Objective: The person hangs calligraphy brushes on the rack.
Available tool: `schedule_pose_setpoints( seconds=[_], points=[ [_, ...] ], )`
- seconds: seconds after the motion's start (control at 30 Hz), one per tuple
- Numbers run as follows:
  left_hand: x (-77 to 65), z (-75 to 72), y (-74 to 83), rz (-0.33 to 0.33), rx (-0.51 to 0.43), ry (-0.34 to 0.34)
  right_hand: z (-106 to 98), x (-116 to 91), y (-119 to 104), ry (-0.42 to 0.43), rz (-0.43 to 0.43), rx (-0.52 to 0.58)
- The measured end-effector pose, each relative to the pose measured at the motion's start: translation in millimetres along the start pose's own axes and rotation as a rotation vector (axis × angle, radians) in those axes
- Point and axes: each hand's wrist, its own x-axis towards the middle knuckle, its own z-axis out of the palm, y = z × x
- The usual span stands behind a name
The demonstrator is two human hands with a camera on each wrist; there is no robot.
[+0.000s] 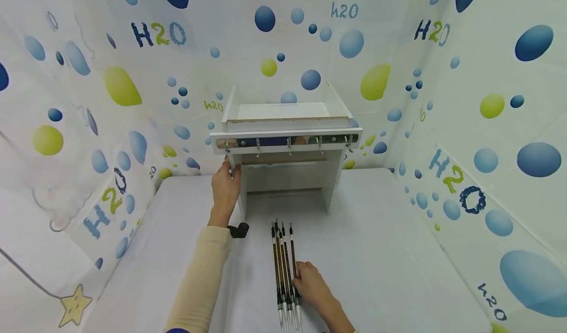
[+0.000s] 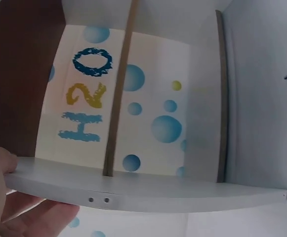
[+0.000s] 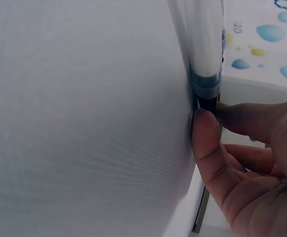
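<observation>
A white shelf unit (image 1: 283, 124) stands at the back of the table, with a row of metal hooks (image 1: 290, 148) along its front rail. My left hand (image 1: 225, 190) holds the edge of its left side panel (image 2: 148, 194), thumb on the inner face and fingers outside. Several calligraphy brushes (image 1: 279, 259) with dark handles, hanging loops and clear caps lie side by side in front of the shelf. My right hand (image 1: 315, 284) pinches the rightmost brush (image 1: 292, 247) between thumb and index finger, near its capped end (image 3: 206, 54).
A white cloth (image 1: 381, 254) covers the table under the shelf and brushes. Walls (image 1: 328, 52) printed with bubbles and "H2O" surround it on three sides. A black strap end (image 1: 239, 230) sticks out at my left wrist.
</observation>
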Motion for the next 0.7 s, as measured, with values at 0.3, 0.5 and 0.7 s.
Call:
schedule_pose_setpoints(
  seconds=[0.3, 0.5, 0.7],
  points=[
    [-1.1, 3.4, -5.4, 0.055, 0.042, 0.066, 5.4, 2.8, -2.2, 0.007, 0.02, -0.038],
    [1.3, 6.5, -7.0, 0.063, 0.049, 0.081, 3.9, 5.0, -6.1, 0.022, 0.022, -0.054],
    [2.3, 9.4, -10.1, 0.067, 0.061, 0.09, 4.0, 5.7, -7.0, 0.036, 0.032, -0.035]
  ],
)
